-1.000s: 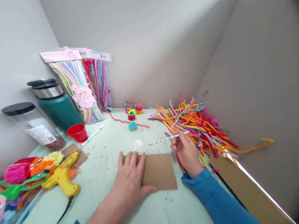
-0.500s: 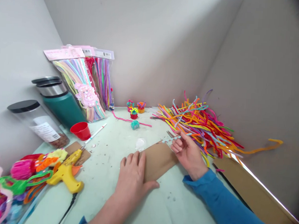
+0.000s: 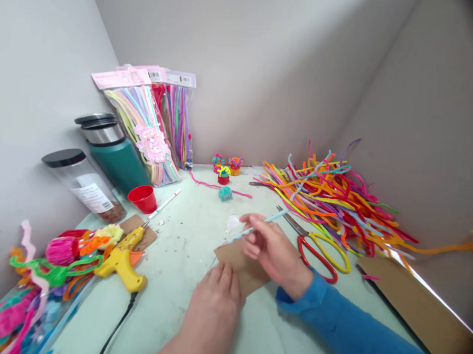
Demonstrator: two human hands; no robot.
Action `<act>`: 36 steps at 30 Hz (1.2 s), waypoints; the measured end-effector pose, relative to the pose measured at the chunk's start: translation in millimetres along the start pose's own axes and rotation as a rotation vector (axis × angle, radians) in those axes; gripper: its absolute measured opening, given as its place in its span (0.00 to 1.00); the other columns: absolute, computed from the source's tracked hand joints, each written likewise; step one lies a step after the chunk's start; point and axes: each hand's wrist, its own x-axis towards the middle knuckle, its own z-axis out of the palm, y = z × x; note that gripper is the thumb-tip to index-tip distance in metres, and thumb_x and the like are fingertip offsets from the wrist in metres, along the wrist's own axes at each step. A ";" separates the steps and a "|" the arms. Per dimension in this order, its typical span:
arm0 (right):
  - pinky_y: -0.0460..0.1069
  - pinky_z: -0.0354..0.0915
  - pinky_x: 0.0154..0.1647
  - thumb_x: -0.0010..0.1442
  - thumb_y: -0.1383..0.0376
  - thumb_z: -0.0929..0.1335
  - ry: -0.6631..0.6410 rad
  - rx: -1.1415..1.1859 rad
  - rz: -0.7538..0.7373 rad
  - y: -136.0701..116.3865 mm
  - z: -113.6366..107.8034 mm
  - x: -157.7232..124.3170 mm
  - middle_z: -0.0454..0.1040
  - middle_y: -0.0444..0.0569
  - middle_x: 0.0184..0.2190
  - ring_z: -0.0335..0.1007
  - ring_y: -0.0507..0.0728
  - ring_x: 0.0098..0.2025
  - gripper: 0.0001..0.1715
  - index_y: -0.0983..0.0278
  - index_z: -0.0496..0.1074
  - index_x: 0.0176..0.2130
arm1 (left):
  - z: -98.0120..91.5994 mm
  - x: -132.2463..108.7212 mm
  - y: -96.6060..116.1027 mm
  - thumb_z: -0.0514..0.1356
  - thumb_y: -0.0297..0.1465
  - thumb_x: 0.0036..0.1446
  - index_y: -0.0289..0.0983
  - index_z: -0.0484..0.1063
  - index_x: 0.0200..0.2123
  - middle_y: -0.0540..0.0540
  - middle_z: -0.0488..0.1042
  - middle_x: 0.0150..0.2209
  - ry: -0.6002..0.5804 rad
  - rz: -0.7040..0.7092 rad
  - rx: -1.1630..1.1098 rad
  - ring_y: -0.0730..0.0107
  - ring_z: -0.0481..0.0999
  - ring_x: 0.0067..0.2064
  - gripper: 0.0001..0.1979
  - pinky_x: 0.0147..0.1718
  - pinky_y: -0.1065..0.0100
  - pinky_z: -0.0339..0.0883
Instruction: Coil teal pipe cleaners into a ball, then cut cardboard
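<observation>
My left hand (image 3: 216, 308) presses on the near left part of a brown cardboard piece (image 3: 251, 273), its fingers close together and bent; the thumb is hidden. Above the cardboard, my right hand (image 3: 274, 250) is closed around a thin light blue pipe cleaner (image 3: 277, 215). One end of it sticks out to the upper right, and the other reaches down left past the fingers toward the cardboard's far edge. Just right of that hand lie scissors with red and yellow handles (image 3: 327, 258), blades slightly apart.
Loose pipe cleaners (image 3: 331, 192) are heaped at the back right. A yellow glue gun (image 3: 123, 261), red cup (image 3: 142, 198), white marker (image 3: 166, 202), clear jar (image 3: 85, 185) and green bottle (image 3: 118, 160) stand or lie left. Small fuzzy figures (image 3: 224, 175) sit at the back. More cardboard (image 3: 415, 308) lies right.
The view has swung left. My right hand has moved left over the cardboard with the pipe cleaner, uncovering the scissors. My left hand's fingers have drawn together, and the cardboard has turned.
</observation>
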 end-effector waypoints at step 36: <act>0.43 0.51 0.18 0.59 0.57 0.63 0.146 -0.609 -0.102 32.8 -16.7 16.7 0.63 0.38 0.18 0.53 0.47 0.17 0.13 0.62 0.59 0.29 | 16.7 4.6 -4.3 0.52 0.30 0.57 0.28 0.75 0.39 0.34 0.76 0.42 0.212 0.010 -0.024 0.55 0.75 0.44 0.14 0.36 0.63 0.72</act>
